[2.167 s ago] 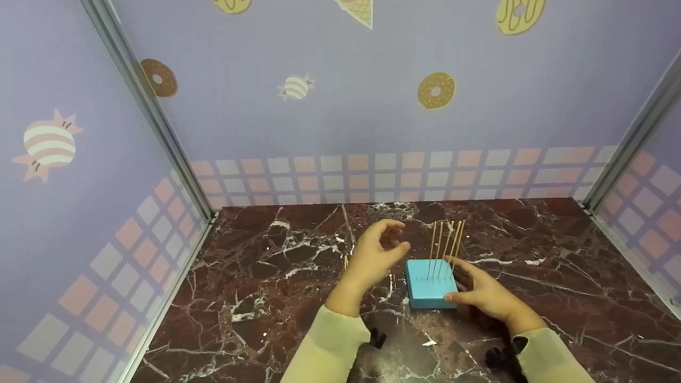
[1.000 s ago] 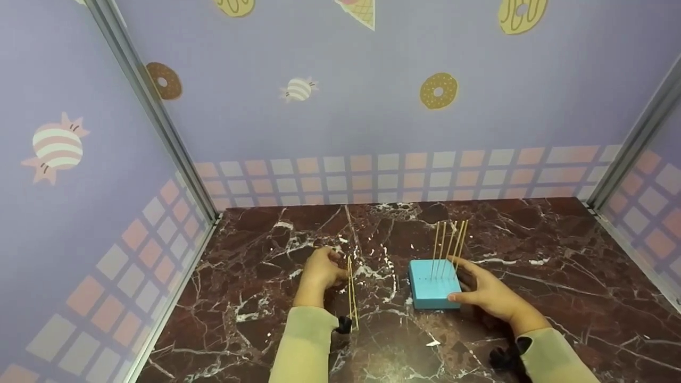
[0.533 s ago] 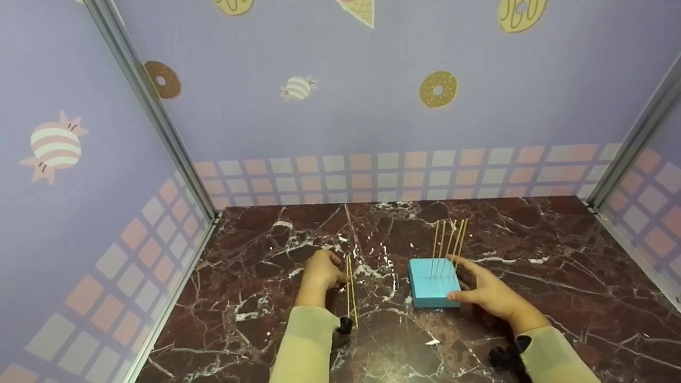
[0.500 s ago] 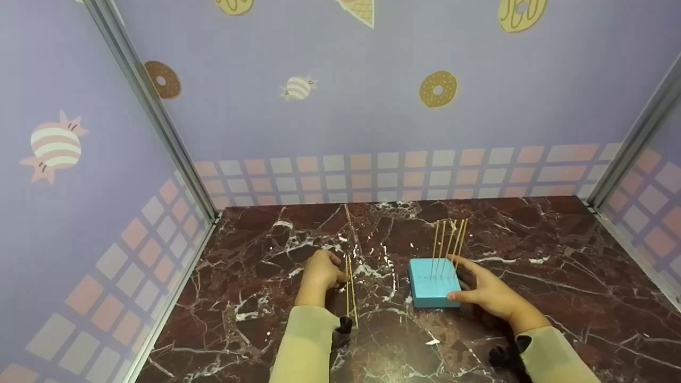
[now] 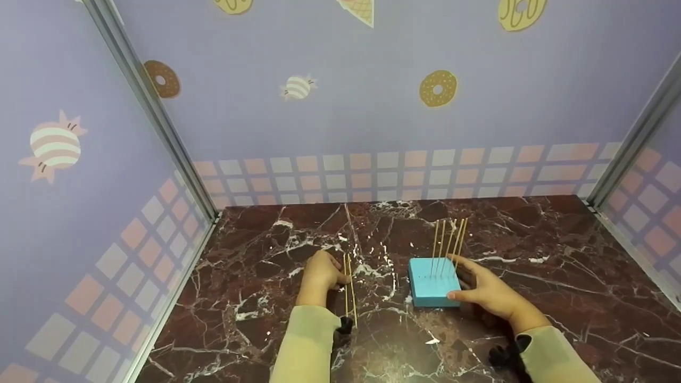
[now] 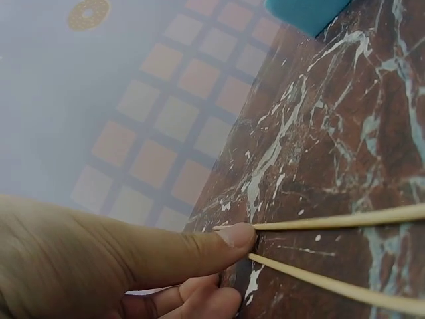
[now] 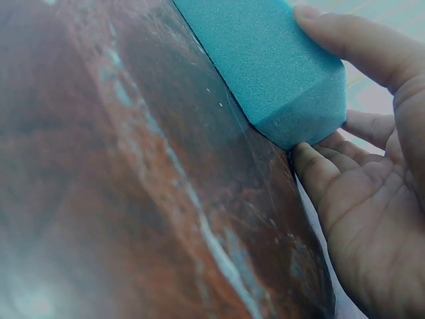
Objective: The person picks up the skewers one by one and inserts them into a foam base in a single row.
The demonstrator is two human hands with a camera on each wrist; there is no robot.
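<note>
On the left of the dark marble tabletop, two thin bamboo skewers [image 5: 353,303] lie nearly side by side. My left hand [image 5: 321,274] pinches the left skewer [image 6: 305,276] near its far end, and my thumb [image 6: 219,244] partly covers the skewers in the left wrist view. A light blue foam block [image 5: 432,295] rests on the table to the right, with several upright skewers [image 5: 443,244] stuck in it and small holes in its top. My right hand [image 5: 487,291] grips the block's right side, thumb on the near corner and fingers behind.
The marble-patterned tabletop [image 5: 255,340] meets a back wall [image 5: 340,122] printed with sweets and checks. Side walls stand left and right, with metal corner posts [image 5: 159,122]. Tabletop lies between the loose skewers and the block.
My left hand has moved left and down from beside the block to the loose skewers. The left skewer has since shifted slightly left. My right hand has kept its hold on the block.
</note>
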